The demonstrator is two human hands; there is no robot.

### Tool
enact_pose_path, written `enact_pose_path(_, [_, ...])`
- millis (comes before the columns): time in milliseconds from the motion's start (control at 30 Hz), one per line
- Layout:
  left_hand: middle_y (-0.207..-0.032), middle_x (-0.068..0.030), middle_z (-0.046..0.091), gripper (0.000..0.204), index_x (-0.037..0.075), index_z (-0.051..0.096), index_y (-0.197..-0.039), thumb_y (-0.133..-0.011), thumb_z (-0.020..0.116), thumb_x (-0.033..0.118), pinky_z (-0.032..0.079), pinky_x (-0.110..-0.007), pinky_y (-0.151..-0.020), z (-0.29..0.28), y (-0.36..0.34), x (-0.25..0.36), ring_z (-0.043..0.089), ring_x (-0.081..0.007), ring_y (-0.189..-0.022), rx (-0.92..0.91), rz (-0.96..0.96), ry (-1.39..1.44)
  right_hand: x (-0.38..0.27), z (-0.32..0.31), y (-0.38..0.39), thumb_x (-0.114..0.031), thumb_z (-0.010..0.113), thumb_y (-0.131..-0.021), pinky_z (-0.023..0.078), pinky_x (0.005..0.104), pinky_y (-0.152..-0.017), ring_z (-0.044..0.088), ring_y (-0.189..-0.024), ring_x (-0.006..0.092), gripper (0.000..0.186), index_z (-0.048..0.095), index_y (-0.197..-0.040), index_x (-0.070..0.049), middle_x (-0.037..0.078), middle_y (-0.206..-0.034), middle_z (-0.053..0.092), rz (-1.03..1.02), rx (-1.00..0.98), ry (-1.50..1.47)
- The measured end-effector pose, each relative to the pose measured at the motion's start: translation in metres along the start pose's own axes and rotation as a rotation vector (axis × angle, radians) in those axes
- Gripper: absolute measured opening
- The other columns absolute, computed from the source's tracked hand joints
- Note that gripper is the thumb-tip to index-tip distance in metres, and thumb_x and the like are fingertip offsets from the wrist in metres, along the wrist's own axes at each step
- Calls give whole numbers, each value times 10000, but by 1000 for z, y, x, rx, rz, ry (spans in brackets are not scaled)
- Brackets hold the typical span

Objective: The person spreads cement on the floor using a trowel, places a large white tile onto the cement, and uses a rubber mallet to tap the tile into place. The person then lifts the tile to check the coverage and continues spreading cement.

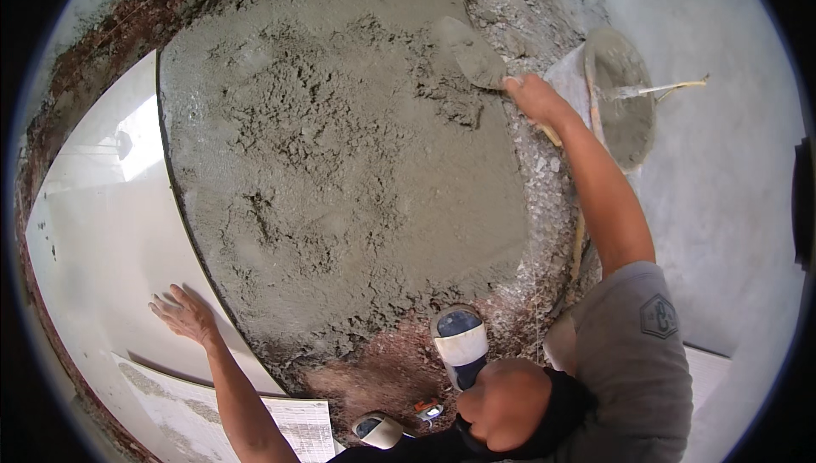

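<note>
My right hand [535, 99] is closed round the handle of a trowel [473, 53], and a yellowish end shows below the fist. The mortar-smeared blade lies over the upper right part of the wet grey mortar bed [374, 208]. This bed is smooth along its right side and rough and lumpy through the middle and left. My left hand [185, 317] is open, fingers spread, on a large glossy white tile [119, 216] that borders the mortar on the left.
A bucket [593, 93] with grey slurry and a light-handled stick or brush [671, 86] stands at the right, beside a grey wall [722, 225]. Rubble [544, 208] edges the bed. My slippered feet [460, 344] are below, near a small orange-and-white object [429, 410]. A patterned panel [297, 425] lies lower left.
</note>
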State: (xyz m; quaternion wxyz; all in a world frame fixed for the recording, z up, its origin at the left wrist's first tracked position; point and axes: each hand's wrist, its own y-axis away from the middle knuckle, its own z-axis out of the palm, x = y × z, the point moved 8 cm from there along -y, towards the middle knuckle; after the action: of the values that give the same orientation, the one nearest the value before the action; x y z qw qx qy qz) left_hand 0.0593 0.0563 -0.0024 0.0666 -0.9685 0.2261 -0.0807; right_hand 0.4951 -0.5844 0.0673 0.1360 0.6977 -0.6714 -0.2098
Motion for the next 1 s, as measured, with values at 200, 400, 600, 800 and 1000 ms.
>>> enact_pose_path(200, [-1512, -169, 235, 710, 109, 286, -1457, -941, 339, 593, 218, -473, -1120, 3, -3, -3, 255, -327, -1385, 1, -1, -6, 25, 11, 91, -458, 461, -937, 438, 331, -468, 499, -468, 152, 526, 603, -976, 47, 89, -611, 512, 227, -234, -383])
enact_pose_path(400, [-1508, -179, 249, 719, 96, 311, -1449, -937, 338, 599, 214, -466, -1121, 1, -2, 2, 262, -334, -1382, 16, 58, -19, 11, -15, 21, -464, 502, -918, 361, 292, -387, 441, -420, 139, 488, 575, -978, 15, 51, -585, 474, 236, -42, -699])
enact_pose_path(600, [-1499, -200, 256, 727, 64, 320, -1440, -936, 360, 587, 234, -464, -1110, 2, -6, 0, 267, -348, -1377, 9, 43, 6, 12, 18, 43, -421, 457, -963, 388, 310, -440, 486, -516, 133, 457, 560, -1022, 20, 61, -644, 512, 255, -232, -544])
enact_pose_path(800, [-1505, -190, 245, 728, 87, 309, -1449, -935, 347, 601, 238, -480, -1111, 4, -5, -3, 273, -349, -1375, 30, 44, 19, 45, 77, 174, -395, 471, -958, 450, 288, -507, 534, -569, 133, 484, 523, -1180, 32, 61, -744, 558, 289, -331, -526])
enact_pose_path(1000, [-1506, -187, 240, 722, 99, 303, -1451, -936, 337, 604, 230, -486, -1116, 2, -3, -1, 261, -343, -1379, 3, 25, 28, -5, 50, 151, -416, 461, -950, 447, 283, -432, 519, -497, 128, 484, 509, -1145, 25, 38, -694, 513, 408, -257, -760])
